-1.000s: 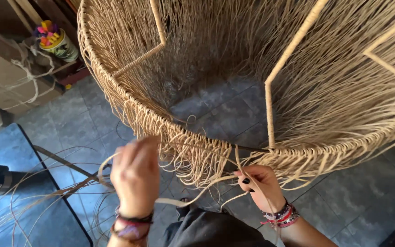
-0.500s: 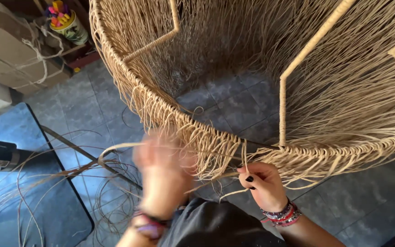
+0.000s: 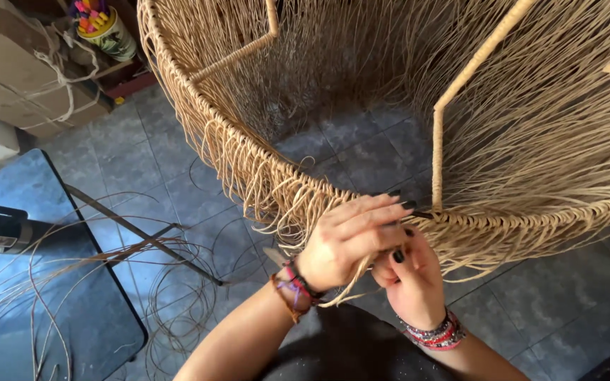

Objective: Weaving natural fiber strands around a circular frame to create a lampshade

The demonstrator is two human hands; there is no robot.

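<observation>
Both hands are pinching light, pliant cord [image 3: 361,282] at the near rim [image 3: 262,173]: left hand [image 3: 351,236] over right hand [image 3: 407,279], each clamped on it.

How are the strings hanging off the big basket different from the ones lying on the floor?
The strands on the woven frame hang tight and straight, packed side by side; the loose strands on the floor tiles curl in open loops, spread apart. The frame's strands are tied to its rim, where both hands work; the floor ones lie untouched. Both are thin and tan.
</observation>
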